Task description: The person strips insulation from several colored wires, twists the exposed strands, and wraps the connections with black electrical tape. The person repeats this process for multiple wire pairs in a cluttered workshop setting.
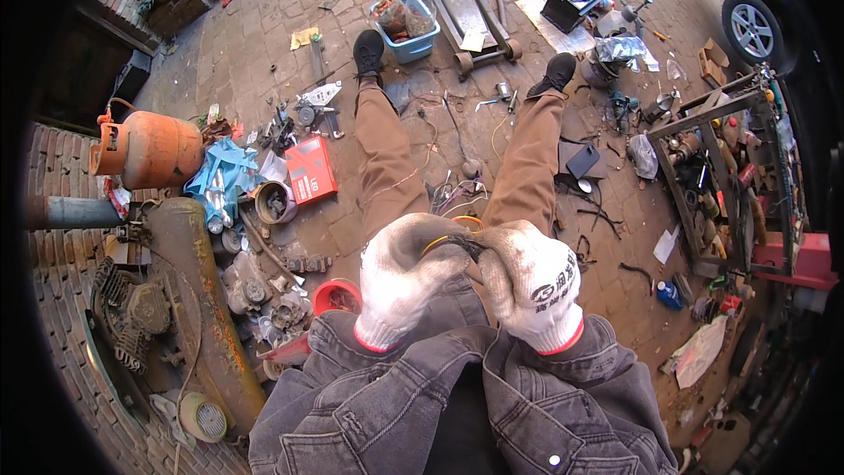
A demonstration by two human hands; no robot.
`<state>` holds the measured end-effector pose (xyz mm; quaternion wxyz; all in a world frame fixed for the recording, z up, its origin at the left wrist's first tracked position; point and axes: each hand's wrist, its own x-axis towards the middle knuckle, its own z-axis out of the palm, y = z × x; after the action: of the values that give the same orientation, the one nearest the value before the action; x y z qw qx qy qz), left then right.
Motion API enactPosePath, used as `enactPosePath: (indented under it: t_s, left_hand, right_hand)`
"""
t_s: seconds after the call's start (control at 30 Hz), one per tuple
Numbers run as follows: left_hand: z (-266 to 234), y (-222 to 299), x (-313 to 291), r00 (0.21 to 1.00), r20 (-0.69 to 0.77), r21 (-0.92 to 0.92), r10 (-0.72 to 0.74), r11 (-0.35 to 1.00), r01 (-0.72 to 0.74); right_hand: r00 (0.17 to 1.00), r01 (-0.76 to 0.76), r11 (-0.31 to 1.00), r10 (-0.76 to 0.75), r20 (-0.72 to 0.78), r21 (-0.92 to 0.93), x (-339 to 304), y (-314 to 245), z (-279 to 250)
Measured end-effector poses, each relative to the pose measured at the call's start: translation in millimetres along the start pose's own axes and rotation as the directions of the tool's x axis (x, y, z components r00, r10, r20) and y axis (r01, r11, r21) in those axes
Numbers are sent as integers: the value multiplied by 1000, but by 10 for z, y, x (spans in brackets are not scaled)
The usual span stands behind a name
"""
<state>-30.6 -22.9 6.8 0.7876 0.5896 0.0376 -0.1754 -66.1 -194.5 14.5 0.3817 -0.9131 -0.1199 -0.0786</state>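
Note:
Both my hands wear white knitted gloves with red cuffs and meet in front of my lap. Closed fingers of my left hand (403,271) grip a thin bundle of wires (455,241), black with a yellow strand. My right hand (533,277) is closed on the same bundle from the other side, so the two hands nearly touch. An orange wire curves up just beyond them. More loose wires (457,195) in several colours lie on the ground between my outstretched legs. The fingertips and the exact joint of the wires are hidden.
A red box (310,170), a round tin (275,202) and an orange gas cylinder (158,149) stand left. Ahead are a blue basin (413,46) and a floor jack (462,13). To the right, a metal rack (703,136) holds tools, and a phone (582,161) lies nearer.

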Motion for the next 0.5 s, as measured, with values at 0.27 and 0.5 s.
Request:
enactPosePath:
  t_s: [0.27, 0.5]
  left_hand:
    - [-1, 3, 0, 999, -8, 9, -39, 999, 39]
    - [-15, -2, -11, 999, 1, 22, -39, 999, 39]
  right_hand:
    - [1000, 3, 998, -4, 26, 68, -5, 6, -14]
    - [998, 54, 999, -54, -24, -3, 17, 10, -6]
